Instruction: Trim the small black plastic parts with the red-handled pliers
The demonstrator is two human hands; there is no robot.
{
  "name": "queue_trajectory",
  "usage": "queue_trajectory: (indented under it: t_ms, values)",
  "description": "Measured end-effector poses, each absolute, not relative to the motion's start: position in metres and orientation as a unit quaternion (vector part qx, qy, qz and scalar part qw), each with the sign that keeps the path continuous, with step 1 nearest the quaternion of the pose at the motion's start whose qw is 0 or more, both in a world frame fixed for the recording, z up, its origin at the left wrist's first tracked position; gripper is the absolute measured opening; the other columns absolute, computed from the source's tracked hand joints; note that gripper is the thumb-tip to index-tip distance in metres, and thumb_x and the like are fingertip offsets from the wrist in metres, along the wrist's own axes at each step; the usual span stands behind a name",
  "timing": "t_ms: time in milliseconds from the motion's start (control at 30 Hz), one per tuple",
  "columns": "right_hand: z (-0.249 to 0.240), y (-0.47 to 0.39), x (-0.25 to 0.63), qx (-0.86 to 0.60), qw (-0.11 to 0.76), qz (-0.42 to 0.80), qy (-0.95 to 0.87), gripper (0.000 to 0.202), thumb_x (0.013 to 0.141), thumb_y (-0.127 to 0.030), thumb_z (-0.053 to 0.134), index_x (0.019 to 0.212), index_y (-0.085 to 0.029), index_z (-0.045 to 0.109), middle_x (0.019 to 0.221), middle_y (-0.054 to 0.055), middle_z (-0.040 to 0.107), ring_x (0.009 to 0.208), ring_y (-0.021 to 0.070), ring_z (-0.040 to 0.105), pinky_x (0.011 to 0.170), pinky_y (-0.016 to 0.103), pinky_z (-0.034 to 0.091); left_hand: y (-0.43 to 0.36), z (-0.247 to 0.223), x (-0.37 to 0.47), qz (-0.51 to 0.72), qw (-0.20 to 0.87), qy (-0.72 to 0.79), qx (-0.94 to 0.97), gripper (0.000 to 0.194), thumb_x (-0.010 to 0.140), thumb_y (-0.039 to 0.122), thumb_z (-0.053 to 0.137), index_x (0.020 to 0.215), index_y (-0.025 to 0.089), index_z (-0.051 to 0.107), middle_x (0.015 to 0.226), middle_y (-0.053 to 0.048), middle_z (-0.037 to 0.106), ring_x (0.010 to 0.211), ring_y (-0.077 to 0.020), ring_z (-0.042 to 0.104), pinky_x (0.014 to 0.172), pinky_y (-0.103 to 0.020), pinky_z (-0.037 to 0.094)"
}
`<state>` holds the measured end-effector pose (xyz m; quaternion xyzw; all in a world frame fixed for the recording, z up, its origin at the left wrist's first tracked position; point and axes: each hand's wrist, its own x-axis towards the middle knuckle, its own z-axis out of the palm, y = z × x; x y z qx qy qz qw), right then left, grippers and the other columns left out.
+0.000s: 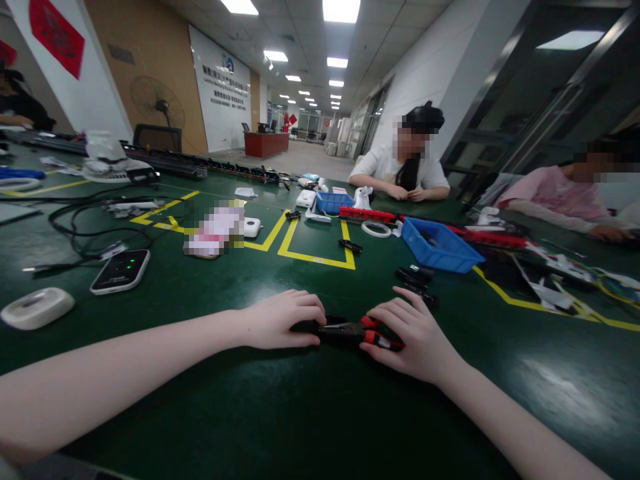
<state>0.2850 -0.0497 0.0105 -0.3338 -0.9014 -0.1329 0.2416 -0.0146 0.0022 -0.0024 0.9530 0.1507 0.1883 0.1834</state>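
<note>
At table's near centre, right grip clamps red-handled pliers, left grip pinches dark part (hard to identify); hold both level.

Pliers bar the gap between the left hand and right hand; the near green tabletop gives free passage. Black pieces and a blue bin obstruct the far right, a phone and a black-faced device the far left.
</note>
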Motion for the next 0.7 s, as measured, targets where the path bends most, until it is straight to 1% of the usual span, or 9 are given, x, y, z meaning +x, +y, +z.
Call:
queue_trajectory:
  t_ms: [333,533,700]
  values:
    - [0.0103,-0.0511,0.2843,-0.345,0.237,-0.127,-0.899,0.031,0.085,-0.043,0.07,0.106,-0.02,0.066,0.094,0.007,0.075,0.085,0.0238,0.07,0.105,0.057,0.042,0.0018,-0.0018,-0.0146,0.183,0.178,0.153,0.955,0.02,0.094,0.029,0.067,0.11,0.019,0.062,0.117,-0.007,0.064,0.107,-0.0238,0.062,0.092,-0.036,0.047]
    - [0.0087,-0.0501,0.2863,-0.346,0.253,-0.13,-0.894,0.032,0.085,-0.044,0.07,0.107,-0.02,0.066,0.095,0.007,0.075,0.086,0.0246,0.07,0.106,0.058,0.042,0.0008,-0.0002,-0.0146,0.178,0.183,0.157,0.954,0.02,0.095,0.029,0.066,0.111,0.018,0.062,0.116,-0.008,0.064,0.106,-0.0239,0.061,0.092,-0.037,0.047]
    - [0.0093,-0.0506,0.2843,-0.349,0.246,-0.117,-0.897,0.031,0.084,-0.043,0.071,0.104,-0.02,0.065,0.094,0.007,0.074,0.086,0.0243,0.07,0.106,0.058,0.043,0.0013,-0.0006,-0.0144,0.176,0.181,0.155,0.955,0.02,0.094,0.029,0.067,0.11,0.018,0.061,0.117,-0.008,0.064,0.107,-0.0243,0.061,0.092,-0.037,0.047]
